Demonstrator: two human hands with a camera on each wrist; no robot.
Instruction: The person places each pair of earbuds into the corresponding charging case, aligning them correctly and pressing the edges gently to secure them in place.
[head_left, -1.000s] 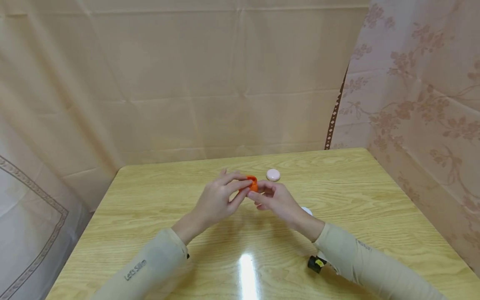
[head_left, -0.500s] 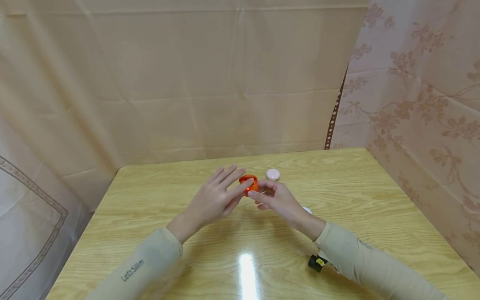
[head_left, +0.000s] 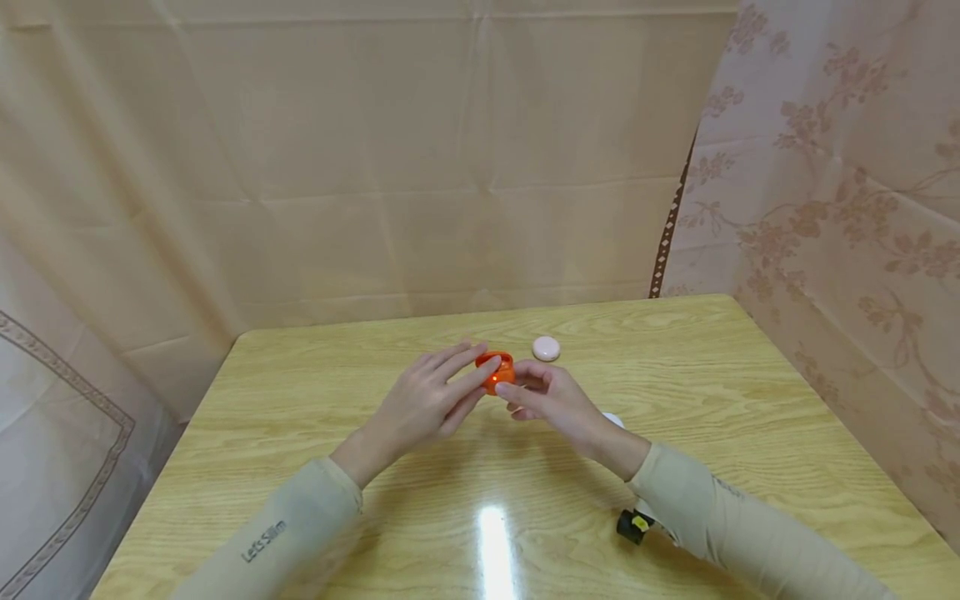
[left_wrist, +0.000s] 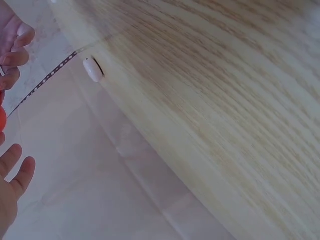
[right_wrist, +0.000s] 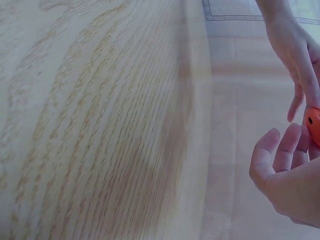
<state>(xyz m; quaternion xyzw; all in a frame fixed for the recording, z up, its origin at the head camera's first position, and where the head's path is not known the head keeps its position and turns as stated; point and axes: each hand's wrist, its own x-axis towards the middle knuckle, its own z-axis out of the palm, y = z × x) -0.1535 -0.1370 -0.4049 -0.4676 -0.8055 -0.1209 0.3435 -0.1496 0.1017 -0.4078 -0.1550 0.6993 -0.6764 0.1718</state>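
Note:
A small orange earbud case [head_left: 501, 379] with its lid raised is held above the table, between my hands. My right hand [head_left: 558, 404] grips the case from the right with the thumb on its near side. Across the opening lies the index finger of my left hand [head_left: 420, 396], its tip inside the rim. The other left fingers stretch out toward the raised lid, and the left thumb is mostly hidden beneath. In the right wrist view, a dark oval port shows on the case [right_wrist: 314, 121]. The inside of the case is partly covered by the finger.
A pale pink round case [head_left: 546, 348] lies on the wooden table [head_left: 300, 400] beyond my right hand. Partly hidden behind the right wrist is a white round thing [head_left: 613, 420]. A black device [head_left: 633, 527] with a yellow mark sits under the right cuff. Curtains [head_left: 375, 167] hang behind the table.
The left hand has loosened its grip on the case and drawn slightly left, its index finger now over the opening. More of the case and its raised lid shows. The right hand stays put.

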